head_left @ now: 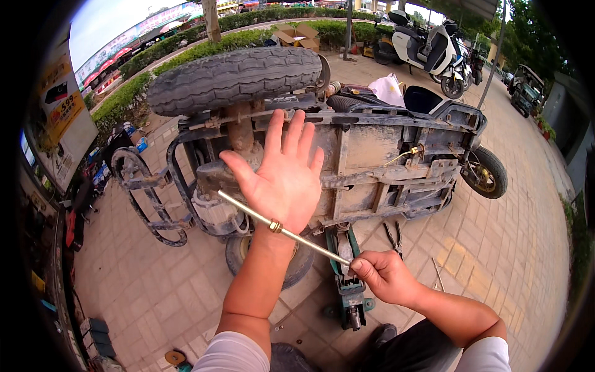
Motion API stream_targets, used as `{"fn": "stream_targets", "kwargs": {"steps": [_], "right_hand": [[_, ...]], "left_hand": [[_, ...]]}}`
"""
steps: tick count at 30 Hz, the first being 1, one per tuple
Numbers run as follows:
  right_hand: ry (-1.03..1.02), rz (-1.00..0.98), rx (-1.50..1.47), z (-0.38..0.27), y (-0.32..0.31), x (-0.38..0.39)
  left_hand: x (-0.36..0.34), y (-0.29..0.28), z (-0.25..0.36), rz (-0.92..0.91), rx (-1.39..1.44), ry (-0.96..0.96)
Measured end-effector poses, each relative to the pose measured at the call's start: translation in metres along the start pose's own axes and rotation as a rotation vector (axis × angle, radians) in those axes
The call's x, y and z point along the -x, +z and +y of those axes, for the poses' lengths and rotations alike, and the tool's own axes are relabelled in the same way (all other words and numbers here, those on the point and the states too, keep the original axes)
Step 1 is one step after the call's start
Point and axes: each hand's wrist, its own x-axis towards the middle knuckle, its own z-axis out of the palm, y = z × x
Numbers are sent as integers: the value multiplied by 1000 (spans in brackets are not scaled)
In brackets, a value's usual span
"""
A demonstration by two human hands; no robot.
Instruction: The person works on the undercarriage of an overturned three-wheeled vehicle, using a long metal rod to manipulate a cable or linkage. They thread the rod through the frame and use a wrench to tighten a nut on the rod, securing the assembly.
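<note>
My left hand (280,180) is raised with its palm facing me, fingers spread, holding nothing. My right hand (385,276) grips one end of a long brass-coloured metal rod (310,243). Nuts (275,226) sit around the rod's middle. The rod slants up to the left and crosses in front of my left wrist; whether it touches the skin I cannot tell. Behind my hands a three-wheeled vehicle (365,152) lies tipped on its side, its muddy underside toward me. A green floor jack (351,294) stands below its frame, beside my right hand.
A big tyre (238,77) sticks up at the vehicle's top left; its front wheel (486,173) is at the right. Pliers (394,239) lie on the paving. A bent tubular rack (145,192) is at the left. Scooters (431,49) and a cardboard box (297,36) stand behind.
</note>
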Motion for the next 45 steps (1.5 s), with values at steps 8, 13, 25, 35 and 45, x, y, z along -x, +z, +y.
{"fn": "stream_targets", "kwargs": {"steps": [8, 13, 25, 35, 45], "right_hand": [[23, 57, -43, -2, 1, 1], [115, 26, -56, -2, -2, 0], [127, 136, -88, 2, -2, -1], [212, 120, -209, 0, -2, -2], [195, 44, -117, -4, -1, -3]], "left_hand": [[1, 1, -5, -15, 35, -14], [0, 5, -5, -30, 14, 9], [1, 4, -7, 8, 68, 1], [1, 3, -8, -21, 113, -27], [1, 4, -16, -17, 68, -28]]}}
